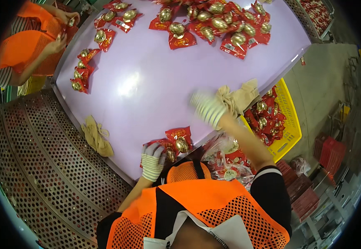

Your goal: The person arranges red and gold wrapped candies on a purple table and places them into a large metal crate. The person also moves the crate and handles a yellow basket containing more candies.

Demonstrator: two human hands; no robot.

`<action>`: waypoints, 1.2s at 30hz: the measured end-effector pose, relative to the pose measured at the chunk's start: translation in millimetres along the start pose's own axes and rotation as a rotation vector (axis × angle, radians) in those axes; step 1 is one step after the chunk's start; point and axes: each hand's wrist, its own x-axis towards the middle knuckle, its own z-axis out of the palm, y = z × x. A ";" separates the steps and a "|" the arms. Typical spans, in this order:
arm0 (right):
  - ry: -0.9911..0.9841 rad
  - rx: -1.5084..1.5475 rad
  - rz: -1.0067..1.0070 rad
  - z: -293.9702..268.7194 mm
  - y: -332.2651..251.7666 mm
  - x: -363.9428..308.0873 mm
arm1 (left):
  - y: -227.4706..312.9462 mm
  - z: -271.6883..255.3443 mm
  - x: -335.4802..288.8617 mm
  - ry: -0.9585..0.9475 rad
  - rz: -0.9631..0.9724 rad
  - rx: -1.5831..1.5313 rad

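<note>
My left hand [151,161], in a grey-and-white striped glove, is at the near edge of the lilac tabletop [143,103]. Its fingers curl over a red packet [170,155] with a gold egg-shaped piece on it. A second red packet with a gold egg [181,144] lies against it on the right. My right hand [205,107], gloved the same way, is over the table beside a crumpled beige cloth [227,98]. Motion smears its fingers, so I cannot make out their pose or anything in them.
Many similar packets [220,23] pile at the far side; several more [81,70] lie left. A yellow crate [290,120] of packets and clear plastic bags [230,166] stand right. A perforated metal surface [56,166] borders the left. Another person [27,45] works far left.
</note>
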 end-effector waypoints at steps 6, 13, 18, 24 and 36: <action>0.469 -0.300 0.593 -110.0 210.4 36.7 | -9.4 -15.5 -63.2 0.013 -0.456 0.122; 0.274 -0.243 0.542 -74.3 111.8 23.7 | -11.7 12.2 -111.6 -0.024 -0.560 -0.011; 0.089 -0.336 0.549 -63.5 118.9 21.4 | -17.5 18.0 -110.2 -0.001 -0.490 -0.140; 0.194 -0.144 0.544 -45.3 57.0 11.8 | -32.7 51.2 -117.7 0.018 -0.491 -0.406; 0.000 -0.265 0.269 49.9 -107.6 -72.8 | -0.2 6.9 -86.7 -0.037 -0.400 0.052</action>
